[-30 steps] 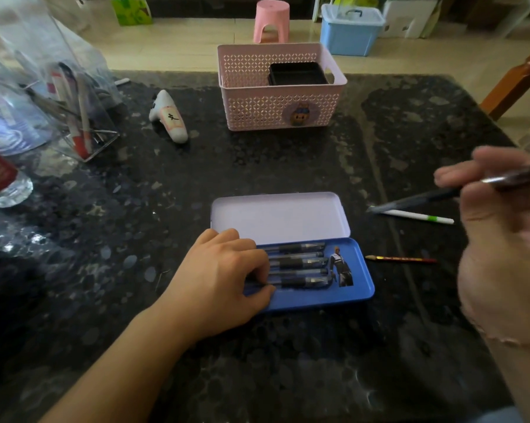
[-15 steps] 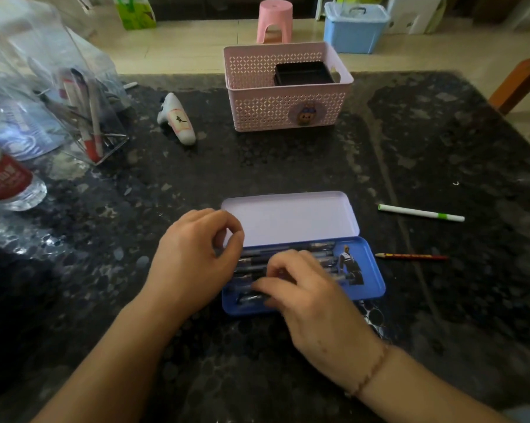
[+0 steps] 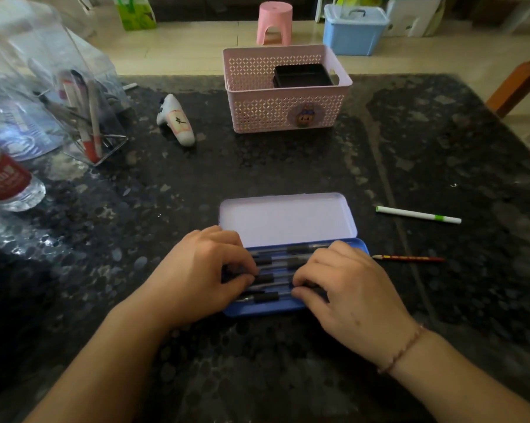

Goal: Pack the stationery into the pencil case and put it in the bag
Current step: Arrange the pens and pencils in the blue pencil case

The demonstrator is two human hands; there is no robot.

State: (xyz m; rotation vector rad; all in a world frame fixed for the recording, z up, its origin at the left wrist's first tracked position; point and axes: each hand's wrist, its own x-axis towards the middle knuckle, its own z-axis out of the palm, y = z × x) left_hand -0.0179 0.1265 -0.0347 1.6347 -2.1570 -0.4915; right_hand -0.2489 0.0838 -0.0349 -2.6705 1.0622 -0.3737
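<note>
Blue pencil case (image 3: 288,309) open nr table's front edge; left hand (image 3: 196,276) & right hand (image 3: 346,294), fingers curled, press pens (image 3: 275,277) flat so lid shuts.

Pens (image 3: 283,271): both ends lie under the left hand (image 3: 196,276) and right hand (image 3: 346,293); their count cannot be told.
Pencil case (image 3: 288,219): near-left and right corners of the blue tray covered by the hands.
Fingertips: curled down among the pens; whether either grip holds one cannot be told.
Bottle (image 3: 6,181): cut off by the left edge; label too blurred to read.
Clear bag (image 3: 44,87): contents smeared by glare.
</note>
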